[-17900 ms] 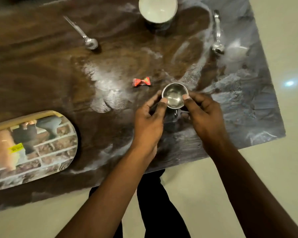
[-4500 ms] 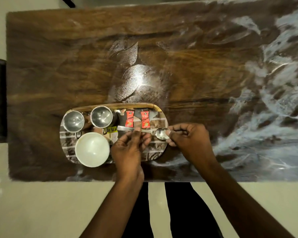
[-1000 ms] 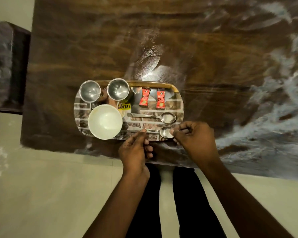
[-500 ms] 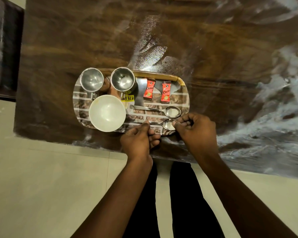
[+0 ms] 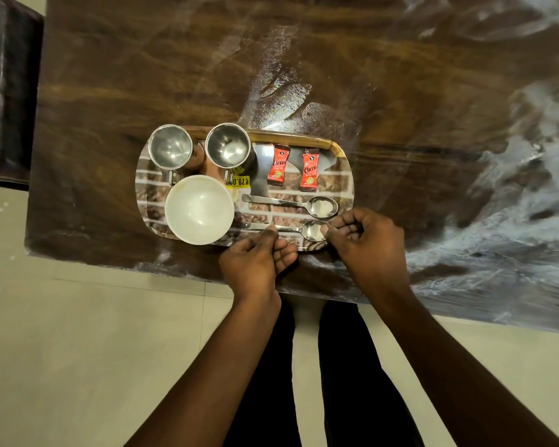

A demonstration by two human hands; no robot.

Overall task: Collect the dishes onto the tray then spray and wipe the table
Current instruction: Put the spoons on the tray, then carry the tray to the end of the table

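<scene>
wooden table point(image 5: 400, 91): near spoon point(image 5: 299, 230) lies crosswise on tray point(image 5: 291, 137), scoop end rightward.

This seems to be a home dining area. A wood-pattern table point(image 5: 400, 75) fills the upper frame above pale floor tiles point(image 5: 78, 350). At centre, a tray point(image 5: 291, 136) carries steel cups point(image 5: 170, 146), a bowl point(image 5: 199, 209), spoons point(image 5: 320, 206) and coffee sachets point(image 5: 279, 169).

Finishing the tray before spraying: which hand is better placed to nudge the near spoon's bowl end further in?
Right. The right hand has fingertips at the bowl of the near spoon, by the near-right corner of the tray; the left hand holds the handle mid-length.
</scene>
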